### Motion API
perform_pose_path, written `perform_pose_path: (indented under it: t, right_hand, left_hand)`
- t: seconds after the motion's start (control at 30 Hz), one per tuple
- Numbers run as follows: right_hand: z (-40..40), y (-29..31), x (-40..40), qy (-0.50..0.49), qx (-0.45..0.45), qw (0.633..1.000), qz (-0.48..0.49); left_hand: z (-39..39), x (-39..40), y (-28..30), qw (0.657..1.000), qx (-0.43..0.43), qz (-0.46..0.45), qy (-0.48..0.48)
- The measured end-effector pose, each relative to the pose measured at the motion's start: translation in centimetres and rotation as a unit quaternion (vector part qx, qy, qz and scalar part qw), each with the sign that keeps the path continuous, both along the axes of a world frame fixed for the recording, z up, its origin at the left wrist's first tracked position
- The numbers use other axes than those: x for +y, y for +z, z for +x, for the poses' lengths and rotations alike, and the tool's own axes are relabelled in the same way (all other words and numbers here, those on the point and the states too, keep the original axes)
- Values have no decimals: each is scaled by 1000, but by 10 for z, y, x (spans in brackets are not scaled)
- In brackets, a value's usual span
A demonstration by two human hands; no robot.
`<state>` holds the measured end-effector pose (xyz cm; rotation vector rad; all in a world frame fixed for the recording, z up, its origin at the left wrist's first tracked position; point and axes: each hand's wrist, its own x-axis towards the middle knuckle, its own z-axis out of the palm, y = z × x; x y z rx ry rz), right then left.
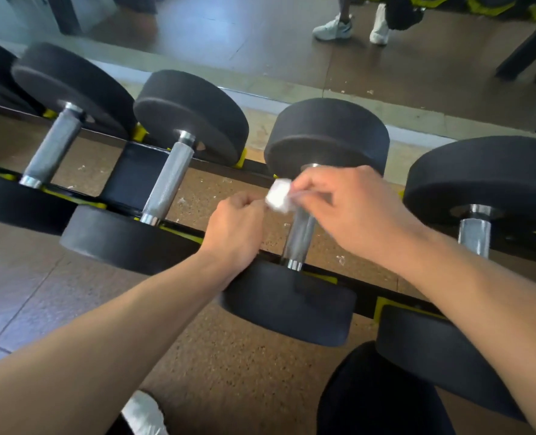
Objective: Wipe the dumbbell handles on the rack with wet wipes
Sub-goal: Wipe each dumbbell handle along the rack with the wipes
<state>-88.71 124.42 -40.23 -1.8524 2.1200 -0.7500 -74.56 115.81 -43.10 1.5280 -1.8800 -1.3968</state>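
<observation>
Both of our hands pinch one small white wet wipe (279,198): our right hand (351,211) closes its fingertips on the wipe's right edge, our left hand (238,227) curls shut on its left edge. We hold the wipe against the upper part of a knurled steel dumbbell handle (299,243), just under the far black weight head (326,136). That dumbbell lies across the black and yellow rack (364,301), with other dumbbells on either side

Black dumbbell heads (326,136), knurled silver handles (170,175), white wipe (279,196), black-and-yellow rack (197,235), speckled brown floor (229,372)
</observation>
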Motion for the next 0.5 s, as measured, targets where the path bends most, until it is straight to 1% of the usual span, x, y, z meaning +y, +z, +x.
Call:
perform_pose_path:
  t: [0.03, 0.07, 0.1, 0.13, 0.23, 0.3, 0.37, 0.43, 0.5]
  right_hand:
    - [3, -3, 0, 34, 35, 997, 62]
    - [8, -5, 1, 77, 50, 986, 136]
    - [12, -7, 2, 109, 42, 974, 195]
    - [14, -6, 3, 126, 27, 966, 226]
    - [13, 4, 8, 111, -42, 962, 245]
    - [9, 9, 10, 96, -111, 952, 270]
    - [6, 9, 13, 72, -148, 942, 294]
    - [0, 8, 15, 52, -125, 938, 320]
    - [-7, 5, 15, 43, -58, 924, 375]
  left_hand:
    - [2, 0, -2, 1000, 8, -10, 3]
    - [5, 1, -3, 1000, 18, -21, 5]
    - [7, 2, -4, 999, 30, -28, 4]
    - [10, 5, -4, 999, 36, -32, -2]
    - [13, 10, -2, 998, 26, -49, -20]
    - [10, 11, 0, 998, 8, -56, -26]
    - [8, 9, 1, 998, 0, -51, -34]
    - [7, 8, 2, 998, -7, -41, -50]
    - [7, 7, 4, 998, -12, -24, -62]
